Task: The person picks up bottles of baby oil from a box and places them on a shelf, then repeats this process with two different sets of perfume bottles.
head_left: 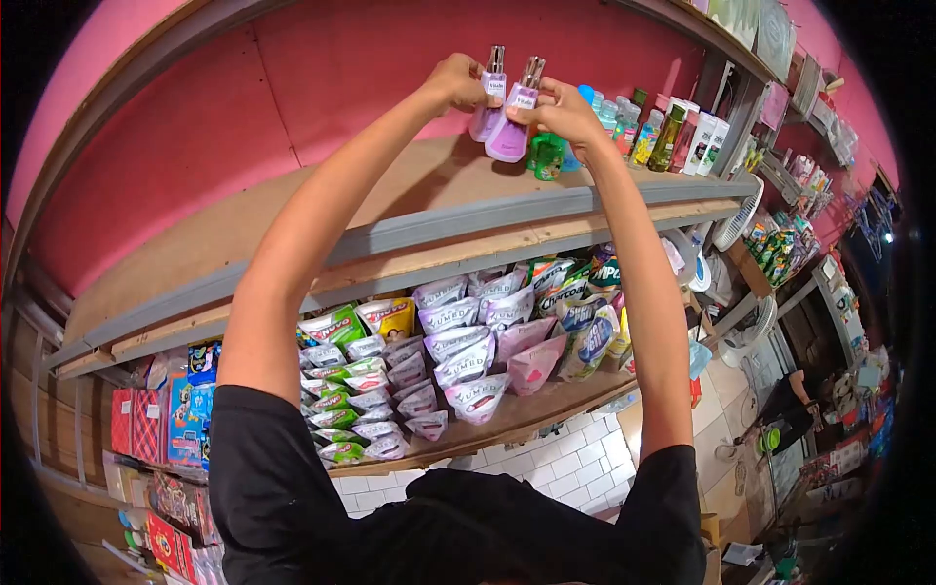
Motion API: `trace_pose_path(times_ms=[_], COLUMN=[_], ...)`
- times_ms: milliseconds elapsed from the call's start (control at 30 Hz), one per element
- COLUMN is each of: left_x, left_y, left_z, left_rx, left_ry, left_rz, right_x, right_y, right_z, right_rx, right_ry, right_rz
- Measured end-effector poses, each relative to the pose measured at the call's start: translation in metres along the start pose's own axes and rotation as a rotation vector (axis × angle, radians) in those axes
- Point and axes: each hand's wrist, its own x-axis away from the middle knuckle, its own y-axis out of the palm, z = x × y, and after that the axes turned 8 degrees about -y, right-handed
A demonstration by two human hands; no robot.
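Note:
Two purple perfume bottles with silver caps are held side by side over the upper shelf [322, 210]. My left hand [458, 83] is closed around the rear perfume bottle [485, 119], near its upper part. The front perfume bottle [511, 136] leans to the right, with the fingers of my right hand [565, 115] wrapped at its neck and label. Just below my right hand stands a green bottle [548, 156], partly covered by that hand and wrist.
Several bottles, among them a dark green bottle [667, 136] and a white bottle [699, 141], line the shelf's right end. Refill pouches [468, 356] fill the lower shelf. A grey metal edge [419, 229] runs along the front. A person [785, 409] is far right.

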Motion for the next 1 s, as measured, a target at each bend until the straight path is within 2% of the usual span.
trace_pose_path(times_ms=[67,133,367,467,667,767,1000], left_x=[-0.011,-0.019,-0.041,-0.043,-0.040,-0.048,-0.042], left_y=[0.006,0.009,0.028,0.033,0.043,0.043,0.039], left_z=[-0.008,-0.012,-0.035,-0.042,-0.045,-0.050,-0.045], left_rx=[-0.014,-0.013,-0.011,0.021,0.064,0.076,0.169], left_ry=[-0.019,-0.049,-0.009,0.028,0.028,0.045,0.018], left_rz=[0.017,-0.061,-0.149,-0.179,-0.186,-0.212,-0.306], right_x=[-0.017,-0.027,-0.038,-0.029,-0.031,-0.032,-0.035], right_y=[-0.001,-0.002,0.001,0.005,0.003,0.002,0.001], right_z=[0.019,0.026,0.052,0.043,0.060,0.058,0.068], right_rx=[0.089,0.240,0.457,0.585,0.545,0.564,0.568], right_ry=[-0.004,-0.020,-0.052,-0.142,-0.098,-0.013,-0.021], right_rz=[-0.052,-0.116,-0.051,-0.055,-0.002,-0.015,0.011])
